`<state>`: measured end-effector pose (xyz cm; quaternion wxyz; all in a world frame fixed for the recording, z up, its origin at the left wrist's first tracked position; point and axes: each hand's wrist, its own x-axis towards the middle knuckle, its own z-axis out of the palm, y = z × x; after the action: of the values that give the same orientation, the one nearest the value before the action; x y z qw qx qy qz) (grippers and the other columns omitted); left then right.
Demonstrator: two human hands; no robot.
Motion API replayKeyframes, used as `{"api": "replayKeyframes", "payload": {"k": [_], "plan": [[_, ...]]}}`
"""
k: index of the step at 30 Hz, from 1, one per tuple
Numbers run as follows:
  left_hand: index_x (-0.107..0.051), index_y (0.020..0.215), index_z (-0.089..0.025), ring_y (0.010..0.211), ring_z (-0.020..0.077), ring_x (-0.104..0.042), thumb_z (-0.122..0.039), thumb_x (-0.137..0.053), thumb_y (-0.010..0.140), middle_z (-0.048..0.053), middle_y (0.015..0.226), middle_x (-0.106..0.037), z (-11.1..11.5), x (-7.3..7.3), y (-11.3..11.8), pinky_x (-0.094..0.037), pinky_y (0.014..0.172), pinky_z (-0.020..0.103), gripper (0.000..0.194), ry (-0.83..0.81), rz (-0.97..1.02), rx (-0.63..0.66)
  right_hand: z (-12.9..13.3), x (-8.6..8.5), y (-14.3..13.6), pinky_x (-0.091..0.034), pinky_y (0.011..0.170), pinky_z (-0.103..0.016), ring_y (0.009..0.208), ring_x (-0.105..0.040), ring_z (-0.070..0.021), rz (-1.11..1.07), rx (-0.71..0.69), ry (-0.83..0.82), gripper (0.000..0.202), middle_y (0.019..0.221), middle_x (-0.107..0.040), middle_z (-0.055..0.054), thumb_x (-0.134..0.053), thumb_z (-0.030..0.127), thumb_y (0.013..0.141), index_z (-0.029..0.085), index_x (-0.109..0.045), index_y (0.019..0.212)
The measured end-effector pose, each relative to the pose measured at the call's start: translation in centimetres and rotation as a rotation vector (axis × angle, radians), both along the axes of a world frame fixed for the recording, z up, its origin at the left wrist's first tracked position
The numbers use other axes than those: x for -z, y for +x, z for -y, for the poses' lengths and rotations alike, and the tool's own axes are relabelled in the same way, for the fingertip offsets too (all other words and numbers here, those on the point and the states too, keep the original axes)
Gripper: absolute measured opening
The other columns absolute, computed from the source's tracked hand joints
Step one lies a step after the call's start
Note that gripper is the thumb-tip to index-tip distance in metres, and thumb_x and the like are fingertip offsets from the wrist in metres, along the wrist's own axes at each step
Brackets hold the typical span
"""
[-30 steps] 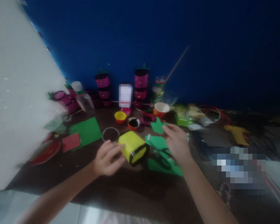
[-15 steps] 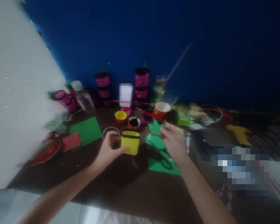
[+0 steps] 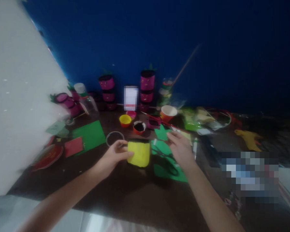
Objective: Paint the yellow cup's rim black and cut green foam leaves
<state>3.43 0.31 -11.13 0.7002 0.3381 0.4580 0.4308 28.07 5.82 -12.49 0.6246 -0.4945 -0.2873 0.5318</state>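
Note:
My left hand (image 3: 116, 153) grips a yellow cup with dark edges (image 3: 139, 154) by its left side, thumb in front, above the dark table. My right hand (image 3: 180, 146) pinches a green paper cutout with pointed tips (image 3: 161, 132) at its right edge. Beneath and left of the right hand lie dark-handled scissors (image 3: 170, 162), on green paper (image 3: 163, 173). A clear round lid or dish (image 3: 115, 139) lies just behind my left hand. The picture is dim and somewhat blurred.
Behind stand magenta banded tubes with drawn faces (image 3: 147, 82), a blurred-out screen (image 3: 130, 98), a bottle (image 3: 87, 100) and a paper cup (image 3: 168, 113). Small paint cups (image 3: 139, 128) sit mid-table. Green sheet (image 3: 94, 137) lies left; a yellow glue gun (image 3: 248, 138) lies right.
My left hand has brought the yellow cup slightly right and nearer, turning it so less of its top opening shows. The right hand with the green cutout has barely moved.

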Motion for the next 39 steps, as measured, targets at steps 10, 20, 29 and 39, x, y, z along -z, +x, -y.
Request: {"api": "replayKeyframes", "payload": {"k": [10, 20, 29, 39], "plan": [[-0.042, 0.099, -0.020, 0.097, 0.0190, -0.057, -0.025, -0.075, 0.060, 0.004, 0.098, -0.058, -0.4, 1.8, 0.2, -0.043, 0.089, 0.037, 0.051, 0.418, -0.433, -0.167, 0.2, 0.0, 0.0, -0.049, 0.058, -0.024, 0.060, -0.055, -0.0102, -0.024, -0.009, -0.007, 0.031, 0.062, -0.057, 0.004, -0.082, 0.026, 0.049, 0.017, -0.061, 0.068], [-0.044, 0.112, -0.017, 0.106, 0.0253, -0.051, -0.031, -0.069, 0.067, 0.009, 0.109, -0.051, -0.4, 3.7, 0.2, -0.043, 0.088, 0.042, 0.053, 0.738, -1.001, -0.287, 0.5, 0.4, -0.2, -0.049, 0.055, -0.024, 0.058, -0.055, -0.0100, 0.007, -0.007, -0.009, 0.028, 0.061, -0.057, 0.004, -0.081, 0.028, 0.050, 0.018, -0.061, 0.067], [-0.029, 0.128, -0.022, 0.120, 0.0264, -0.043, -0.028, -0.066, 0.071, 0.011, 0.127, -0.043, 3.3, 3.7, 0.9, -0.035, 0.100, 0.047, 0.068, 0.645, -0.886, -0.255, 0.8, 0.3, -0.4, -0.049, 0.052, -0.021, 0.057, -0.055, -0.0087, -0.026, 0.003, -0.016, 0.028, 0.061, -0.058, 0.003, -0.082, 0.025, 0.048, 0.017, -0.063, 0.067], [-0.022, 0.138, -0.028, 0.130, 0.0292, -0.033, -0.015, -0.057, 0.076, 0.013, 0.140, -0.034, 10.6, 3.6, 2.8, -0.033, 0.104, 0.056, 0.072, 0.569, -0.666, 0.116, 1.0, 0.8, -1.0, -0.042, 0.046, -0.020, 0.050, -0.053, -0.0080, 0.052, 0.058, -0.023, 0.031, 0.058, -0.058, 0.004, -0.081, 0.029, 0.049, 0.016, -0.061, 0.069]]}}
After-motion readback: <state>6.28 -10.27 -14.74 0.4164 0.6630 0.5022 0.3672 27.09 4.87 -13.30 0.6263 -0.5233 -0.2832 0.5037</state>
